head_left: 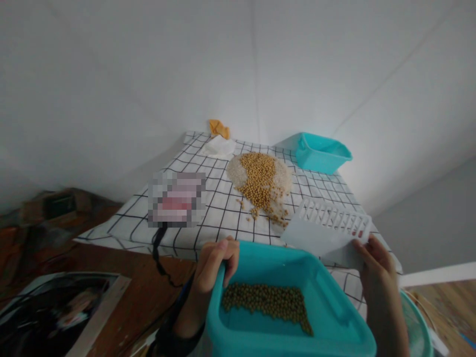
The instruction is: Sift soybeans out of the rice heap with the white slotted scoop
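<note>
My left hand [215,263] is closed over the far left corner of a teal plastic bin [327,302], at the front edge of the table. Small green beans [267,300] lie along the bin's bottom. In my right hand [379,263] is a white slotted plastic sheet [316,233], gripped at its right end. It slants just beyond the bin, its left end close to the loose yellow soybeans [260,178]. These soybeans lie over a spread of pale rice-like grains [236,171], with some scattered toward the front.
A second teal bin [320,153] stands at the table's back right. White and yellow cloths [219,128] lie at the back left. A blurred-out flat object [176,201] with a black strap rests on the checked tablecloth [215,213]. A green mesh basket [416,322] is at lower right.
</note>
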A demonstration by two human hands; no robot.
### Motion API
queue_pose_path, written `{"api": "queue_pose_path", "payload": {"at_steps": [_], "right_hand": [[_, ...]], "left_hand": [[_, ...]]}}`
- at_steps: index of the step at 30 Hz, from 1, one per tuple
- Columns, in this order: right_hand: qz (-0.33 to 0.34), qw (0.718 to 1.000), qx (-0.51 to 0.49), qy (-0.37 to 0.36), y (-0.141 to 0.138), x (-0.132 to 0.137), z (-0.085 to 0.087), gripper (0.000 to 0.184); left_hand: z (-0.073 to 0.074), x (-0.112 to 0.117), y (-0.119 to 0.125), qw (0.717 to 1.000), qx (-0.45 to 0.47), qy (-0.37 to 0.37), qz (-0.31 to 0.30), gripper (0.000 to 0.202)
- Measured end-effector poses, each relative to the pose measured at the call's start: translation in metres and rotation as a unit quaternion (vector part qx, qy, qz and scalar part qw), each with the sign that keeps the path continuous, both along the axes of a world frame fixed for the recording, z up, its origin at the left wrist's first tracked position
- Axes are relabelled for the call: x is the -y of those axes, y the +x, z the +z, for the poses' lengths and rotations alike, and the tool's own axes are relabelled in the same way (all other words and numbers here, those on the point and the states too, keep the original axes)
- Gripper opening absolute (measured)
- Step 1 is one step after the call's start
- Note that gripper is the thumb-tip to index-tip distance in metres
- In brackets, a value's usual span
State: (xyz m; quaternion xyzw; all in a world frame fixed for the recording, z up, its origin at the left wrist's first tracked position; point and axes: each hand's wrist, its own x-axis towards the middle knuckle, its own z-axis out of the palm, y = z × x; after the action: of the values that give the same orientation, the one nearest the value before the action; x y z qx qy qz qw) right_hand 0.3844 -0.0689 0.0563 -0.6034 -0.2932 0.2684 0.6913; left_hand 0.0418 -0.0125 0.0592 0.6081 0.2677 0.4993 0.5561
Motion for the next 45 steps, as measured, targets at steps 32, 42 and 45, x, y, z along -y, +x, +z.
{"api": "queue_pose_path", "payload": {"at_steps": [32, 42, 45], "right_hand": [[0.022, 0.999, -0.034, -0.003, -0.008, -0.045, 0.003, 0.044], [0.013, 1.0, -0.016, -0.002, -0.004, -0.044, -0.003, 0.042], [-0.009, 0.999, -0.033, 0.005, -0.008, -0.045, -0.001, 0.045]], "left_hand": [[0.0, 0.001, 0.0, 0.999, 0.027, 0.037, -0.009, 0.065], [-0.007, 0.002, 0.003, 0.998, 0.039, 0.04, 0.002, 0.064], [-0.007, 0.003, 0.004, 0.998, 0.045, 0.041, 0.002, 0.064]]}}
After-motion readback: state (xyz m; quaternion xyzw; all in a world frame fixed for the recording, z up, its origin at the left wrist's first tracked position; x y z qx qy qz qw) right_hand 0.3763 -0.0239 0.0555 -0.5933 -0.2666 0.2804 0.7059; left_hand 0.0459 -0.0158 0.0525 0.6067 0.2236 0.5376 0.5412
